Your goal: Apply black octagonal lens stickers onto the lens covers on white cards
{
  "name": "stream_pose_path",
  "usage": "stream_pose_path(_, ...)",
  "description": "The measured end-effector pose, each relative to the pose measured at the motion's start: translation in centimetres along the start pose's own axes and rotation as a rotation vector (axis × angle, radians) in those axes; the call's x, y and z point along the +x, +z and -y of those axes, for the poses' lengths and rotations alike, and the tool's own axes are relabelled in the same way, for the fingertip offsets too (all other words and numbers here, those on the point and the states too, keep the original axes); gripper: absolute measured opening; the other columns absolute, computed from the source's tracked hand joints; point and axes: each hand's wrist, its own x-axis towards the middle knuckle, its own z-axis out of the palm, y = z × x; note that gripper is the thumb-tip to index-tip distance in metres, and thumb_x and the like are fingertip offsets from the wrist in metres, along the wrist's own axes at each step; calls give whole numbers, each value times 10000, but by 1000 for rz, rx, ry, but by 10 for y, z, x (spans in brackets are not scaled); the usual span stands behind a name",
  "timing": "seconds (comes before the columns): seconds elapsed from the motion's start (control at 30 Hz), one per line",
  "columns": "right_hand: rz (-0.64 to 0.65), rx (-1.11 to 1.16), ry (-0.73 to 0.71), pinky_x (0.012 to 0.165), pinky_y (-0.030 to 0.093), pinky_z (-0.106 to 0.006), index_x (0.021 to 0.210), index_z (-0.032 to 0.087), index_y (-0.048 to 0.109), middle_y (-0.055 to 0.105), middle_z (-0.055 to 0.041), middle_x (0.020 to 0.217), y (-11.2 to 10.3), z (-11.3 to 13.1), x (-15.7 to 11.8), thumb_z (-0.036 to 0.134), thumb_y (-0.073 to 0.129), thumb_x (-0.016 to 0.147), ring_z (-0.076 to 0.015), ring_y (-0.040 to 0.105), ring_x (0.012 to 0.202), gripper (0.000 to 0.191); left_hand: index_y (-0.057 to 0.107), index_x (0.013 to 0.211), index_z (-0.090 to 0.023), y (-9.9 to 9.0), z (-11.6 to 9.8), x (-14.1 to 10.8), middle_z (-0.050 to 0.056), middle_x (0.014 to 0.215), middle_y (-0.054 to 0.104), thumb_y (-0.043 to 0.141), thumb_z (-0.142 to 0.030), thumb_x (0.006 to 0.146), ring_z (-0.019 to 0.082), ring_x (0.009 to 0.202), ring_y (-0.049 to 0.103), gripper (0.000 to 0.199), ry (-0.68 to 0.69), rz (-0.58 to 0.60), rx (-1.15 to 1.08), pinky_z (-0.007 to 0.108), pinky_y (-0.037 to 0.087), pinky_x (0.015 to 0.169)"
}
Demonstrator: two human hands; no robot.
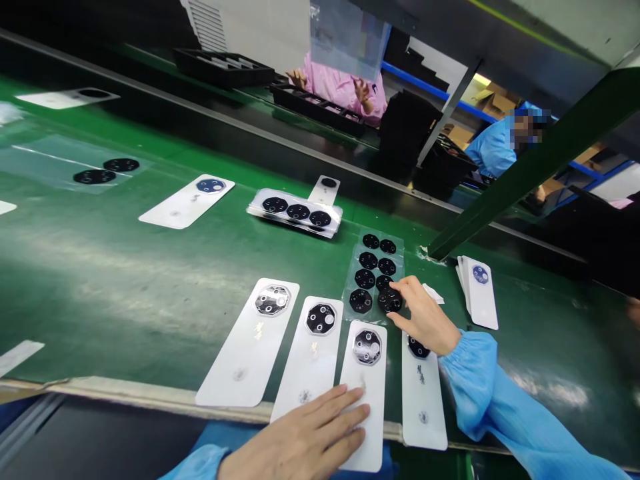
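My left hand [320, 430] lies flat with its fingers stretched over the lower part of a white phone back panel [367, 393]. Between the thumb and fingers of my right hand [423, 310] is a black octagonal sticker with small holes [390, 301], at the lower right corner of a clear sheet [353, 287] bearing several more. To the left lie two more white panels [250, 347], [315, 353], each with a dark camera octagon at the top. Another white panel [424, 400] lies below my right hand, which partly hides its top.
A stack of sticker sheets [295, 213] lies further back, and a single panel [185, 203] left of it. Stacked panels [481, 293] stand to the right, past a slanted green post [500, 187]. Across the line are black trays [320, 110] and two people.
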Motion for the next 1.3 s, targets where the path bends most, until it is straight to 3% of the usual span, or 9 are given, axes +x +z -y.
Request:
stream_pose_path(0.2, -57, 114, 72, 758, 512, -401, 1159, 247, 464, 472, -53, 1029, -15, -4, -11, 233, 564, 810, -188, 541, 797, 364, 544, 1213, -128, -15, 5, 6, 58, 1304, 572, 587, -340, 879, 196, 1235, 502, 397, 16, 113, 44, 323, 385, 1075)
stream_pose_path(0.33, -65, 197, 115, 762, 493, -385, 1156, 283, 492, 474, -30, 974, -23, 0, -27, 255, 566, 818, -173, 521, 756, 347, 587, 1129, -151, -8, 14, 8, 34, 1149, 665, 542, -295, 909, 193, 1115, 588, 267, -141, -54, 114, 363, 352, 1095)
stream_pose_path(0.47, -78, 270, 137, 725, 486, -350, 1160, 293, 495, 475, -41, 1001, -21, 7, -45, 245, 550, 824, -196, 514, 840, 344, 611, 1056, -164, 10, 23, 10, 13, 1091, 680, 444, -271, 955, 186, 1149, 555, 223, -292, -211, 217, 406, 133, 1172)
stream_pose_path(0.6, -101, 327, 159, 718, 491, -344, 1169, 280, 492, 490, -49, 1005, -9, 11, -56, 232, 541, 821, -190, 520, 815, 356, 607, 1092, -138, 18, 28, 13, 47, 1137, 670, 395, -305, 973, 203, 1203, 511, 294, -307, -210, 271, 450, 31, 1171)
stream_pose_path(0.93, -113, 363, 172, 728, 502, -346, 1151, 284, 485, 487, -47, 1029, 13, 9, -61, 211, 546, 806, -171, 520, 742, 358, 591, 1168, -144, 18, 31, 16, 52, 1170, 662, 525, -367, 911, 210, 1229, 494, 347, -353, -208, 232, 467, 14, 1169)
stream_pose_path(1.3, -98, 213, 145, 814, 494, -388, 1224, 305, 413, 448, -73, 1110, 16, 10, -63, 204, 543, 827, -250, 517, 1026, 429, 613, 1135, -142, 9, 33, 19, 34, 1190, 650, 471, -324, 927, 249, 1217, 490, 311, -313, -126, 302, 528, -17, 1153)
